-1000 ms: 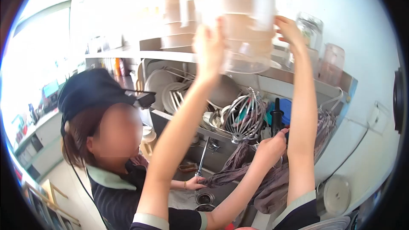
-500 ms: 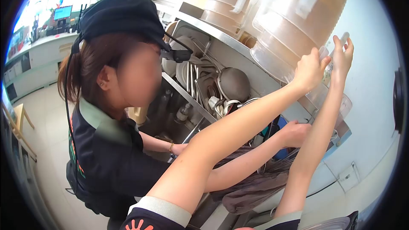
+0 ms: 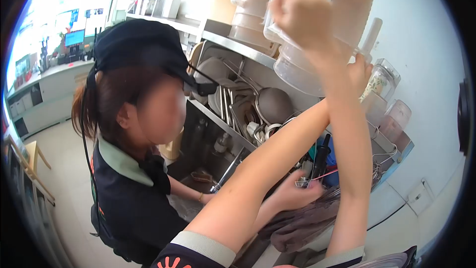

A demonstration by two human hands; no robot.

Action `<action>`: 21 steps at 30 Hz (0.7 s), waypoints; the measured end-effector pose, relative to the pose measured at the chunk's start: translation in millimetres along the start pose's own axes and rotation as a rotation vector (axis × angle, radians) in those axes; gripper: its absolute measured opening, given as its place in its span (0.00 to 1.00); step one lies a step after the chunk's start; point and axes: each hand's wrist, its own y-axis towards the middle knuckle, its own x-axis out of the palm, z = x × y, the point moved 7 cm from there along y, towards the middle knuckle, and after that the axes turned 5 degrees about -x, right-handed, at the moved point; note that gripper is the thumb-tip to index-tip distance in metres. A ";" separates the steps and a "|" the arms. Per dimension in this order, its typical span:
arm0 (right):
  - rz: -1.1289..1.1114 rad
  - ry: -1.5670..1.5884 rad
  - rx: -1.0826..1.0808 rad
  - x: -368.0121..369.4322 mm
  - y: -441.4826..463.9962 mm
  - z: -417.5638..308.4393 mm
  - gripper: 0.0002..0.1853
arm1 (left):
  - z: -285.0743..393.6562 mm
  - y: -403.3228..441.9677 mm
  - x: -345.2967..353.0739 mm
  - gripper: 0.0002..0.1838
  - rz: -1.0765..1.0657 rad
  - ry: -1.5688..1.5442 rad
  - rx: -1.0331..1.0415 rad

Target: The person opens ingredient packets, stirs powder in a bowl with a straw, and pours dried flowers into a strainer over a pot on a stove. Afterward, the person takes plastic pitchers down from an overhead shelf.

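My left hand [image 3: 359, 75] reaches up at the right, closed round the lower end of a pale plastic tube [image 3: 372, 34]. My right arm crosses in front of my left one. Raised before the large ribbed clear container [image 3: 354, 5], my right hand [image 3: 303, 15] is curled and blurred; what it holds, if anything, cannot be made out. The container stands tilted in view at the shelf's edge. Beside it is a second ribbed container [image 3: 253, 10]. Clear jars [image 3: 381, 82] stand close to my left hand.
A co-worker in a dark cap [image 3: 139, 44] leans over the sink [image 3: 196, 144] at the left. One of their hands [image 3: 297, 191] is under my arms, near a black-handled tool [image 3: 321, 156] and a dark cloth [image 3: 302, 228]. Pans [image 3: 275, 105] fill the rack.
My right hand has moved from the far right across to the left, in front of the large container. My left hand is slightly lower. The co-worker's hand has shifted left and down.
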 end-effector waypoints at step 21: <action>-0.620 0.610 0.946 186.1 -32.7 48.7 0.08 | 27.0 -34.6 -37.8 0.13 -0.076 -0.259 0.205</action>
